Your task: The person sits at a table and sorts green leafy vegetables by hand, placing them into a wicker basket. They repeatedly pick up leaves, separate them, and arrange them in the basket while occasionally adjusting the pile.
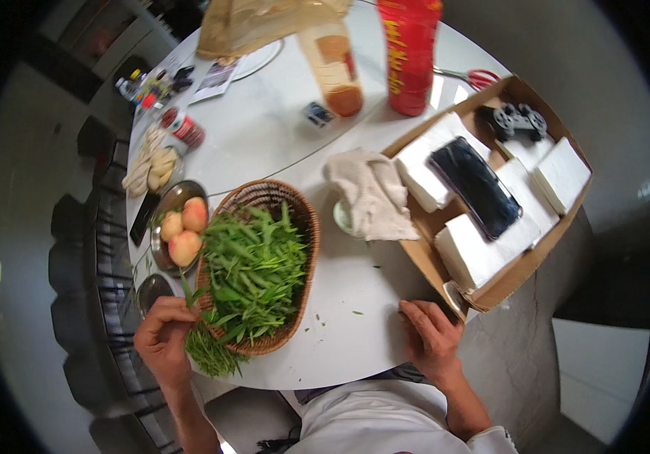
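A wicker basket (pixel 315 238) heaped with leafy green stems (pixel 257 267) stands on the white table before me. At its left rim my left hand (pixel 166 335) pinches a small green sprig (pixel 190 292) between thumb and fingertips. Just below that hand, a bunch of thin green stems (pixel 211 353) lies against the basket's lower left side. My right hand (pixel 431 337) rests at the table's edge by the near corner of a cardboard box (pixel 509 289). Its fingers are bent and nothing shows in them; their undersides are hidden.
Peaches (pixel 184 247) fill a metal bowl (pixel 157 249) left of the basket. A beige cloth (pixel 373 193) drapes over a pale green cup (pixel 343 217). Napkin stacks (pixel 475 249), a phone (pixel 475 187) and a game controller (pixel 515 121) occupy the box. Behind stand bottles (pixel 410 68) and scissors (pixel 481 78).
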Demonstrator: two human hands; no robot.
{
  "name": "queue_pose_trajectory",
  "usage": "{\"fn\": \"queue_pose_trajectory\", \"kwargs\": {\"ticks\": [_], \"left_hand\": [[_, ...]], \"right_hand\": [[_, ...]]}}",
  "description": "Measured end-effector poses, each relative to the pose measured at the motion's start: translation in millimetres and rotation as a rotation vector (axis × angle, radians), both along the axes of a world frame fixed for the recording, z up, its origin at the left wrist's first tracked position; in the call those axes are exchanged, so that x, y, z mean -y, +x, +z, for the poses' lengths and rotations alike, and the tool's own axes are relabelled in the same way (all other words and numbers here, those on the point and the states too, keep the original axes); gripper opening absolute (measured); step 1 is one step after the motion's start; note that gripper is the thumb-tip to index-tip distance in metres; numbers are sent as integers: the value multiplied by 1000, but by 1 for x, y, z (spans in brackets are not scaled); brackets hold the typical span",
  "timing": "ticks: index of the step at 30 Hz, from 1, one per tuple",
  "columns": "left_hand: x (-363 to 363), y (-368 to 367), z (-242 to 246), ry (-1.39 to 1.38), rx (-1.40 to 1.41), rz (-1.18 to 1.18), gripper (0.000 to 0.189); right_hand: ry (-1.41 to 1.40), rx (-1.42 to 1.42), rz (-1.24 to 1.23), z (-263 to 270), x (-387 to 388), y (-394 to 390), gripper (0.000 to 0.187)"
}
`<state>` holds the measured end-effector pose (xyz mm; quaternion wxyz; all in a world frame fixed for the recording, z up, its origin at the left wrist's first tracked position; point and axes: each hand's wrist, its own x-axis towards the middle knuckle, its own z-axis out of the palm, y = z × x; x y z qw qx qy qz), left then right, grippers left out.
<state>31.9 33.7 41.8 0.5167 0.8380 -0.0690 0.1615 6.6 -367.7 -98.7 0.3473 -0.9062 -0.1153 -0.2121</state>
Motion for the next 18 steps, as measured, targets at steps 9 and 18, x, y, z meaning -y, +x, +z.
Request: {"fn": "queue_pose_trajectory", "kwargs": {"ticks": [9,18], "left_hand": [[7,-29,13,-200,-177,94,33],[16,-25,5,25,-184,37,37]], "right_hand": [[45,68,-9,-2,-13,4,39],[42,176,-13,-6,-16,7,29]]}}
